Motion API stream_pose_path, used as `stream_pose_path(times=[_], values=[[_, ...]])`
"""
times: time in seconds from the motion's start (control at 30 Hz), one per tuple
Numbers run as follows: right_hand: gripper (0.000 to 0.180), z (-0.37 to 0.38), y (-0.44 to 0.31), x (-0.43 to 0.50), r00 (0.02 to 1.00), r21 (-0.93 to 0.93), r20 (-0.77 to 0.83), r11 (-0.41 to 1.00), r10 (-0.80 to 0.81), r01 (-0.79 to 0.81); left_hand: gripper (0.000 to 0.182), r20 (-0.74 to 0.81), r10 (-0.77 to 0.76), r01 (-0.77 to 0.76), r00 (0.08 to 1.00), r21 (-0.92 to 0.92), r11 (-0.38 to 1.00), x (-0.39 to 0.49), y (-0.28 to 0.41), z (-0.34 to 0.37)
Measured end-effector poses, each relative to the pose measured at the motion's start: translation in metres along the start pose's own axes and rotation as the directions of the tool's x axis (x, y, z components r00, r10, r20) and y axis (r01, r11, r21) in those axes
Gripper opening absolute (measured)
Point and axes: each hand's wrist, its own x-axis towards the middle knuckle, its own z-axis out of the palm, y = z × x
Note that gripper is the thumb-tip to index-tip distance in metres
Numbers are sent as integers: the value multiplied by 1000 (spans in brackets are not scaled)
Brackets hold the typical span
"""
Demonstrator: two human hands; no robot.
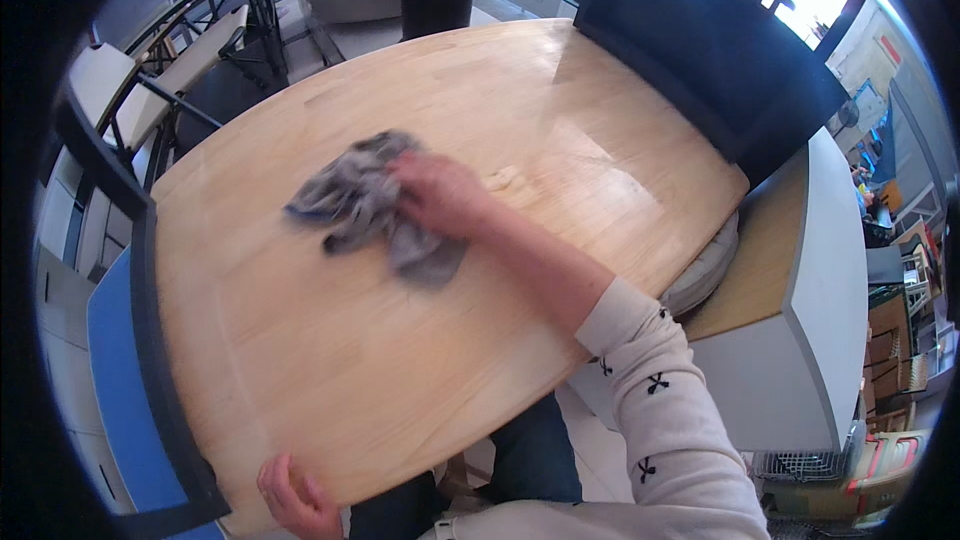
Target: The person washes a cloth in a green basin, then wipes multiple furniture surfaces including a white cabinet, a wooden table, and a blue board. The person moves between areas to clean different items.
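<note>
A crumpled grey cloth (360, 191) lies on the light wooden tabletop (315, 345), left of its middle. My right hand (442, 191) presses on the cloth's right part, fingers curled into it and slightly blurred. The forearm comes in from the lower right, its cream sleeve with small black marks pushed up. At the table's near left edge rests my left hand (296, 499), fingers loosely curled, with no object seen in it; its wrist is cut off by the picture's bottom.
A large black panel, perhaps a screen, (705, 52) stands along the far right edge. A dark frame (146, 277) borders the left edge, beside a blue surface (124, 360). On the right are a grey cushion (701, 270) and a white cabinet (765, 375). Folded chairs (187, 67) stand far left.
</note>
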Motion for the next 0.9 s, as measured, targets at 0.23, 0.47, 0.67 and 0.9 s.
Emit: stream_pose_path(times=[0.23, 0.47, 0.67, 0.9], values=[[20, -150, 223, -95, 582, -338, -460, 474, 671, -813, 28, 26, 14, -17, 1000, 93, 996, 12, 15, 3], [44, -251, 241, -206, -104, -339, -676, -433, 729, -835, 27, 62, 69, -75, 996, 108, 991, 21, 20, 1], [47, -240, 241, -180, -224, -189, -674, -457, 704, -869, 28, 64, 102, -108, 993, 102, 989, 18, 12, 0], [48, -163, 262, -46, 173, -456, -400, -32, 900, -890, 29, 79, 107, -114, 991, 90, 989, 19, 7, -4]])
